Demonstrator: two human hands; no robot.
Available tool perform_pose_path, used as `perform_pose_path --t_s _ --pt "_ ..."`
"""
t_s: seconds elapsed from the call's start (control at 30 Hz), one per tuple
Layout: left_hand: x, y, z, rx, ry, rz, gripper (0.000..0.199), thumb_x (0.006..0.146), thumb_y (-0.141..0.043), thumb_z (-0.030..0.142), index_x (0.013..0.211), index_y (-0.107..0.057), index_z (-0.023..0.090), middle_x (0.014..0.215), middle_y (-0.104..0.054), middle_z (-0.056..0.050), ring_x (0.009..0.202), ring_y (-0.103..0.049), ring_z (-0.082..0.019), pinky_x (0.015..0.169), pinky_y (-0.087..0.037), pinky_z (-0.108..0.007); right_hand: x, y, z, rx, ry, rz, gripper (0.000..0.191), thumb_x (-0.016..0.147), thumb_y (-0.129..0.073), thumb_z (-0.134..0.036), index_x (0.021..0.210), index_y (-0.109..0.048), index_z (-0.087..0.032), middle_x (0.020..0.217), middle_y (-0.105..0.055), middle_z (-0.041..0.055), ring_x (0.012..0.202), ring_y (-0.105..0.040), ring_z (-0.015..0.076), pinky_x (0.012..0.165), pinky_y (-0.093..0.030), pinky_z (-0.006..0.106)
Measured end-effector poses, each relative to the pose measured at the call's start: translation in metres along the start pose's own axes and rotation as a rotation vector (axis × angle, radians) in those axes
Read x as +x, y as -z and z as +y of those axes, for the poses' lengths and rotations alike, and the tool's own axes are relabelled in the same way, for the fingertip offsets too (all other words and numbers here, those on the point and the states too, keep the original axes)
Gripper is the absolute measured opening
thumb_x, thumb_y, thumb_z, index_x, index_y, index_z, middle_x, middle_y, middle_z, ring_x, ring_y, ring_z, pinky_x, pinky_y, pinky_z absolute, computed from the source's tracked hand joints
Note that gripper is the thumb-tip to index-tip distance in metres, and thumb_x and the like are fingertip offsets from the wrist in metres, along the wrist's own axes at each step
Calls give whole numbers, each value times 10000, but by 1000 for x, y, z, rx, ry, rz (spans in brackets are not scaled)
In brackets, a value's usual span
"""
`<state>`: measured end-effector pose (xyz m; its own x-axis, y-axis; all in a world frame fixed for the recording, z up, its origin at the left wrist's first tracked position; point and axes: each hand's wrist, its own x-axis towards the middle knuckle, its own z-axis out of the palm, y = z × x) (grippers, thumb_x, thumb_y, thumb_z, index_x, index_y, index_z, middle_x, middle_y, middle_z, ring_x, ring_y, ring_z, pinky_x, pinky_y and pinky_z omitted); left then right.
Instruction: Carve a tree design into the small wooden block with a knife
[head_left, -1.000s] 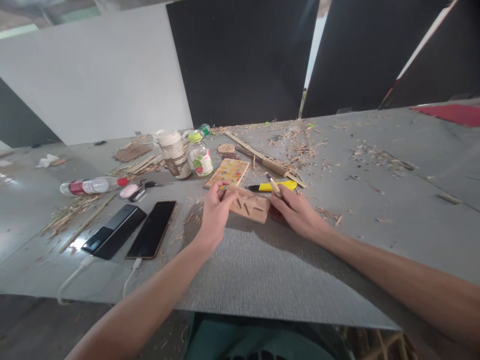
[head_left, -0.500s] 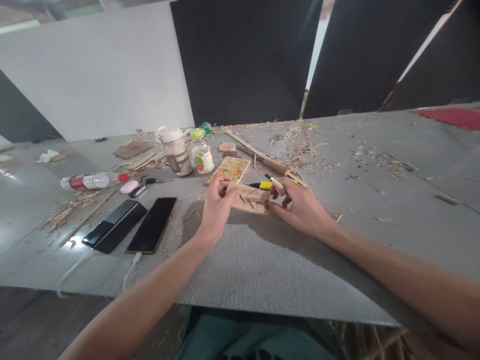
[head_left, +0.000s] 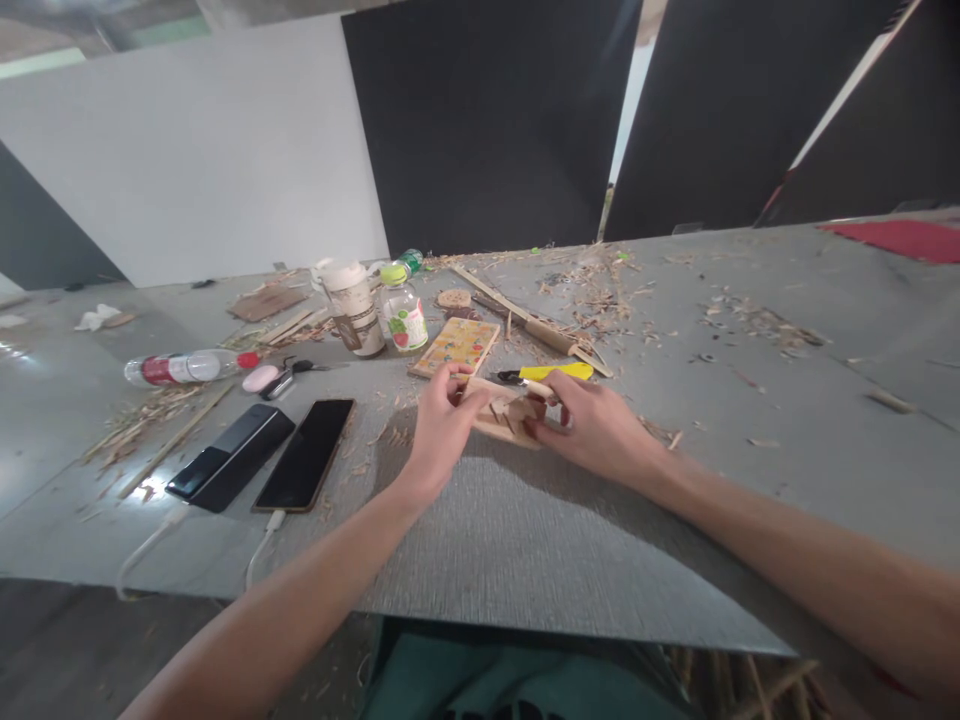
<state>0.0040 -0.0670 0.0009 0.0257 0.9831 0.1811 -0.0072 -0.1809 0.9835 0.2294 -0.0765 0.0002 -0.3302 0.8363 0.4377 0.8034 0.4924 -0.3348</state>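
Note:
A small pale wooden board with slanted cuts is tilted between my two hands, above the table. My left hand is closed on its left end, thumb on the near side. In my right hand is a slim carving knife with a pale handle, its tip pointing left over the board. The right thumb rests by the board's right end. Just beyond lie a yellow utility knife and a flat board with a fruit pattern.
On the left lie two phones with white cables, a red-capped bottle and a pink round object. A paper cup and a green-lidded jar stand farther back. Wood shavings and a wooden-handled tool are scattered beyond my hands.
My right hand has swung the knife from pointing up and away to lying over the board. The board has shifted slightly right and nearer, and its tilt has changed.

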Motion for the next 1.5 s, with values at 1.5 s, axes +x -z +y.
perform_pose_path --t_s 1.5 --pt "0 -3 7 -19 54 4 326 806 -763 282 1099 -632 223 868 -703 0 777 -633 -170 724 -471 -300 0 2 -6 -42 54 -41 232 901 -638 -368 908 -443 -242 821 -669 29 703 -616 199 601 -347 312"
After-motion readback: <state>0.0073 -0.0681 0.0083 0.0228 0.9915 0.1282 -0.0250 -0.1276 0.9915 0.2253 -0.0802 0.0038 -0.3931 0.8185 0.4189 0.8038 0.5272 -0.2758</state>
